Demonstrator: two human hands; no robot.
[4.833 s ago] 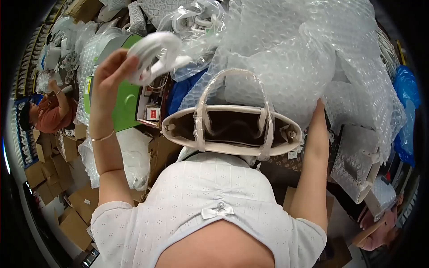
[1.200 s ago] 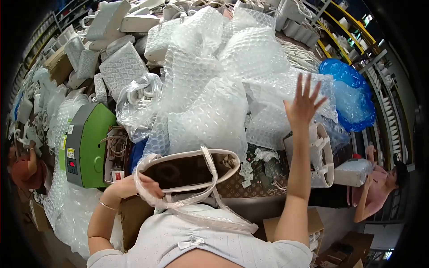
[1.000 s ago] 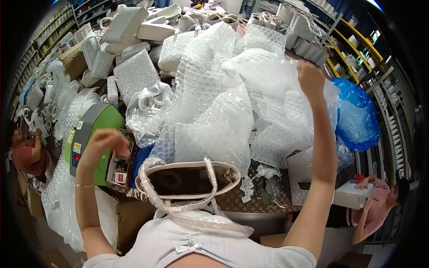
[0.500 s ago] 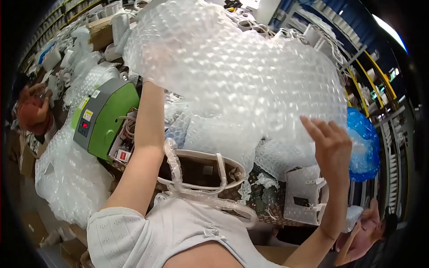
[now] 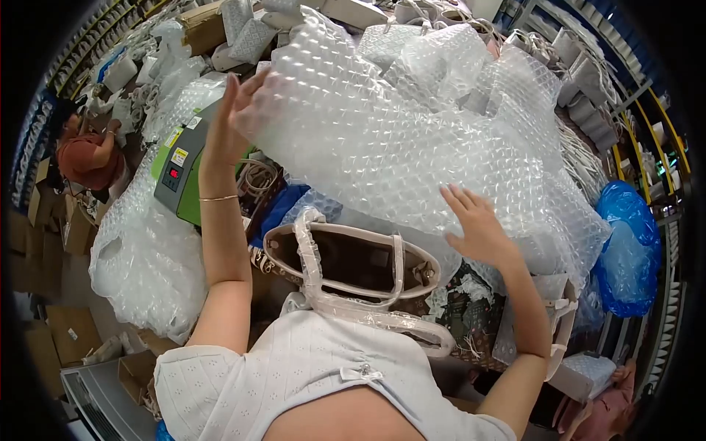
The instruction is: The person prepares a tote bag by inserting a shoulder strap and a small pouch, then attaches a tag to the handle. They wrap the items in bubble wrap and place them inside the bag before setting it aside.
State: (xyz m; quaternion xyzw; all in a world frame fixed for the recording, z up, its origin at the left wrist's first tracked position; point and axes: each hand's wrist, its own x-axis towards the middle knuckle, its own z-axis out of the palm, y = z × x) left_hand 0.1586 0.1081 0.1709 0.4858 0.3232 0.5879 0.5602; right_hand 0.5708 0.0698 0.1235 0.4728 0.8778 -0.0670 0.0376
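A large sheet of bubble wrap (image 5: 382,154) spreads over the work surface before me. My left hand (image 5: 239,114) is raised at its left edge, fingers apart, partly overlapping the sheet. Low over the sheet's front edge, my right hand (image 5: 476,224) is open with fingers stretched out. Close to my chest stands an open-topped brown patterned tote bag (image 5: 346,253) with a pale rim. Clear wrapping covers its handles (image 5: 309,253). Beside it to the right lies a dark patterned piece with torn wrapping (image 5: 471,305), and a white bag (image 5: 555,294) is partly behind my right forearm.
A green and grey machine (image 5: 184,173) with a red display stands left, above heaped bubble wrap (image 5: 147,272). Many pale bags crowd the back. At right are a blue plastic bundle (image 5: 626,250) and shelving. One person (image 5: 92,158) is at far left, another (image 5: 607,408) at lower right.
The bubble wrap has dropped from high up and now lies lower and flatter. My left hand has come out from behind it; my right hand has moved left. The view has shifted.
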